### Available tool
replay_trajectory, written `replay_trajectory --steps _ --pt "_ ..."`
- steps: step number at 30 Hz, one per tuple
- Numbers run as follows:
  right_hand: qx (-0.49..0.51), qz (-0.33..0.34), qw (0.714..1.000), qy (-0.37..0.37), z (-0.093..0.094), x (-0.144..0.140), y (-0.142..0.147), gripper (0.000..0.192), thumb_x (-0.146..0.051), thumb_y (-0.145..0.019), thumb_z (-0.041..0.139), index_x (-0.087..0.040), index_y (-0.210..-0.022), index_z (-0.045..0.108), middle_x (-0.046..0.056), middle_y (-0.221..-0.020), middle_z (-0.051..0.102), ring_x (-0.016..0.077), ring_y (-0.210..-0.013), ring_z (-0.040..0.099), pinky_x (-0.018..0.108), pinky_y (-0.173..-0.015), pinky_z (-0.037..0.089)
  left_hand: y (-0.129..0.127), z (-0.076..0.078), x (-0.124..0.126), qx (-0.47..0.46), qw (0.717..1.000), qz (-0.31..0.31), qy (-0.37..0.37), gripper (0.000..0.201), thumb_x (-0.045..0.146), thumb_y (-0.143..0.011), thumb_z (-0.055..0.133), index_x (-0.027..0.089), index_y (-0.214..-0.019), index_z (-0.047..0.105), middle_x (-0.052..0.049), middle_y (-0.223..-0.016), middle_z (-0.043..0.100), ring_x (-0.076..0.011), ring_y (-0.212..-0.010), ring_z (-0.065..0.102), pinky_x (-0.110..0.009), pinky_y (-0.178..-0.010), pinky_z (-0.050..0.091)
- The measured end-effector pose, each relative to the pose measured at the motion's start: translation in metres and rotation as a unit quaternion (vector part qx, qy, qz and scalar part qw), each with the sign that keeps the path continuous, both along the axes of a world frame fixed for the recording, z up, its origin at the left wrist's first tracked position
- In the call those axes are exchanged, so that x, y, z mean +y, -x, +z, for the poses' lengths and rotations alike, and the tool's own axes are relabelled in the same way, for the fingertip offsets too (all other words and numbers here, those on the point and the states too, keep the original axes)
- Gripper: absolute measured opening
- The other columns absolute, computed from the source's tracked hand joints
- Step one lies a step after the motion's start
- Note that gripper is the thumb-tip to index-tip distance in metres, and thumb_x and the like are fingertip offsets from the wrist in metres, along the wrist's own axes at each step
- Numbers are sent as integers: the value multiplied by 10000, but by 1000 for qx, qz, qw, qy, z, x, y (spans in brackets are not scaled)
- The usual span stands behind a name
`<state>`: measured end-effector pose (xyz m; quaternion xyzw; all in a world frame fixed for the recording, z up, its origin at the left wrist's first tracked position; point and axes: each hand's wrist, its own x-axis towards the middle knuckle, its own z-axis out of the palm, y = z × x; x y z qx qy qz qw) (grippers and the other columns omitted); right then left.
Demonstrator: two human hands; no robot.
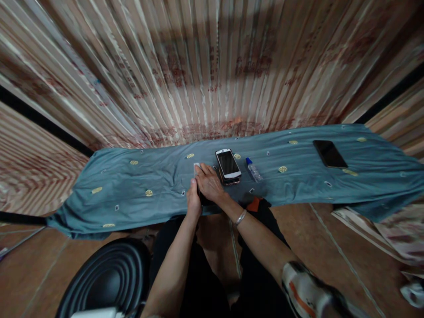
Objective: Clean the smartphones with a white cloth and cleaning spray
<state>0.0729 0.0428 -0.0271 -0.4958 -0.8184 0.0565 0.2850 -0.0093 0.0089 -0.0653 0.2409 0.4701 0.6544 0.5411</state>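
Note:
My left hand (194, 197) is closed along the left side of a flat phone (196, 166), near the front edge of the cloth-covered surface. A pale top end and a dark lower part of the phone show; the rest is hidden under my hands. My right hand (210, 182) lies over the phone's upper part, its fingers bent and pressed down on it. Whether something thin is under those fingers I cannot tell. Just right of my hands, a white phone (228, 164) with a dark screen rests on a stack. Beyond it lies a small clear bottle (255, 171) with a blue cap.
A black phone (330, 153) lies farther right on the teal cloth (165, 172). Striped curtains (198, 79) hang behind, and dark poles (46, 119) slant at both sides. A round black ribbed stool seat (106, 278) stands at lower left. An orange item (254, 204) shows by my right knee.

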Motion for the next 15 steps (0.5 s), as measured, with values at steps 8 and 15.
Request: replay_trajectory --steps 8,15 --pt "12 -5 1000 5 -2 2 -2 424 -220 -989 401 -104 -1377 527 181 -1357 578 272 -1264 505 448 -1079 422 -6 25 -7 130 990 39 41 352 404 -909 551 128 -978 758 -103 -1028 766 -240 -1090 679 -364 -1032 473" --pt "7 -12 1000 9 0 4 -6 433 -225 -992 416 -58 -1378 518 179 -1391 559 263 -1284 495 401 -1117 379 -7 30 -9 156 985 38 63 408 470 -859 599 107 -952 763 -115 -998 766 -266 -1048 684 -397 -988 495"
